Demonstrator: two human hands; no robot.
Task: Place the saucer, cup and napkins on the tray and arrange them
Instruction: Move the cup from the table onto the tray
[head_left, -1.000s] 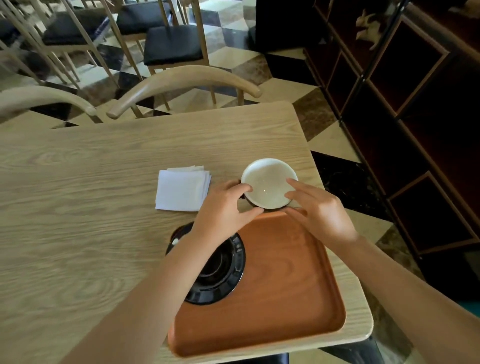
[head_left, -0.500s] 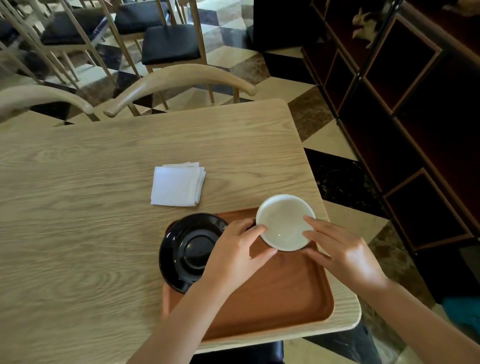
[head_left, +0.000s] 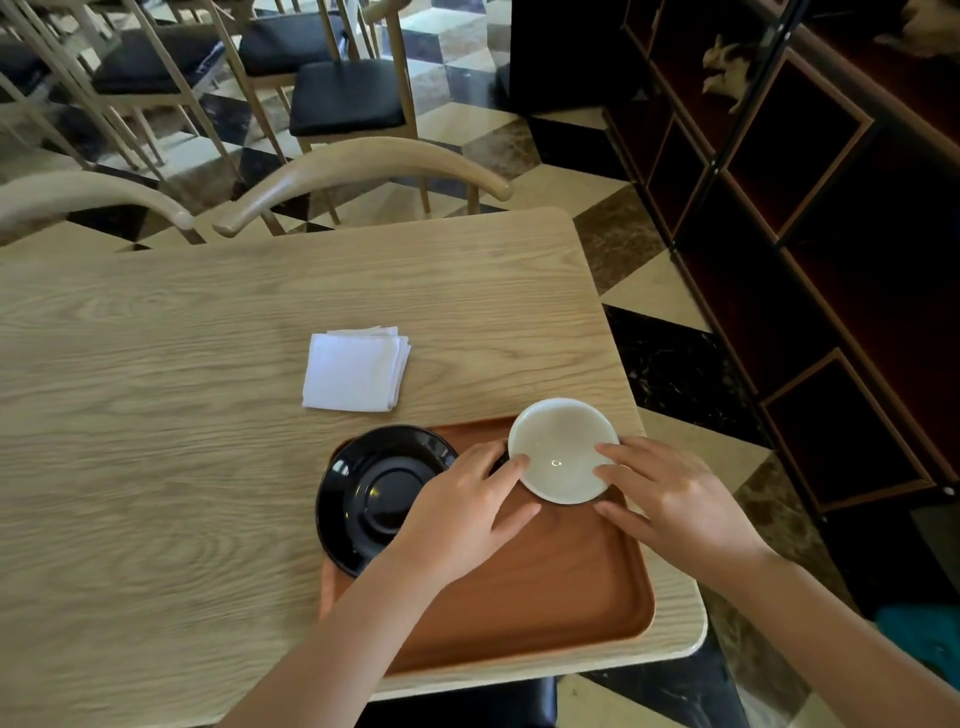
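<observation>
A white cup (head_left: 563, 449) with a dark outside stands at the far right corner of the brown wooden tray (head_left: 545, 597). My left hand (head_left: 462, 512) grips it from the left and my right hand (head_left: 670, 499) from the right. A black saucer (head_left: 374, 488) lies at the tray's far left corner, overhanging the rim onto the table. A stack of folded white napkins (head_left: 356, 370) lies on the table beyond the saucer, off the tray.
The tray sits at the near right corner of a light wooden table (head_left: 182, 415), close to its edges. Two curved chair backs (head_left: 358, 166) stand against the far edge. A dark shelf unit (head_left: 810, 234) lines the right side.
Both hands carried the cup from the table just beyond the tray onto the tray's far right corner. The saucer and napkins stayed where they were.
</observation>
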